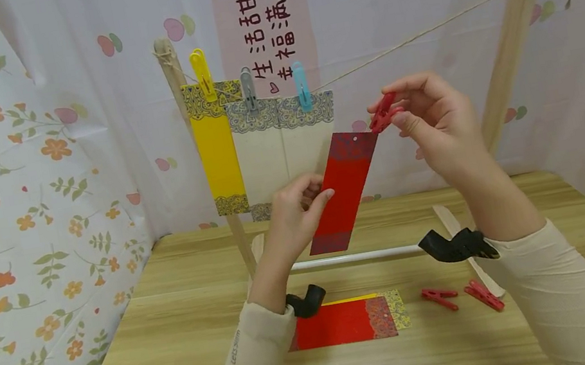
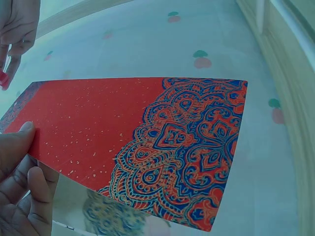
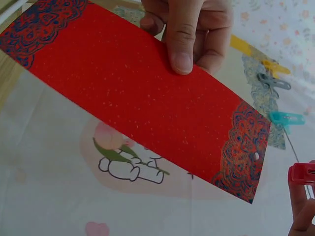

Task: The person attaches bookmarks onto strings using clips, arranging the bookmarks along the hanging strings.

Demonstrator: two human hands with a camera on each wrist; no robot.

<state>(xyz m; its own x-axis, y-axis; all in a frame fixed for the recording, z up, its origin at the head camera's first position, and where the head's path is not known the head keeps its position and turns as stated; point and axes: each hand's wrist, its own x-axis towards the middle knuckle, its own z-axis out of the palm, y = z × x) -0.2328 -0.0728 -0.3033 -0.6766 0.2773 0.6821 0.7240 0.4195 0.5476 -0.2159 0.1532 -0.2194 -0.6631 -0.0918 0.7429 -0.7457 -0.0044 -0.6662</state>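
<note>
My left hand [image 1: 297, 215] pinches a red bookmark [image 1: 346, 189] by its long edge, thumb in front. The bookmark has blue lace-patterned ends and a small hole near one end; it tilts up to the right in the head view. Between the thumb and fingers of my right hand [image 1: 440, 117] is a red clothespin [image 1: 385, 114]. From the head its tip overlaps the bookmark's upper corner, but the right wrist view shows the clothespin [image 3: 301, 173] apart from the bookmark [image 3: 147, 93]. Both hands are in front of a twine line [image 1: 419, 33].
On the line hang a yellow bookmark [image 1: 219, 156] and cream ones [image 1: 261, 162], under yellow [image 1: 202, 74], grey [image 1: 248, 89] and blue [image 1: 302, 86] clothespins. Wooden posts [image 1: 513, 32] carry it. A red bookmark [image 1: 341, 324] over a yellow one and two red clothespins [image 1: 439, 298] lie on the table.
</note>
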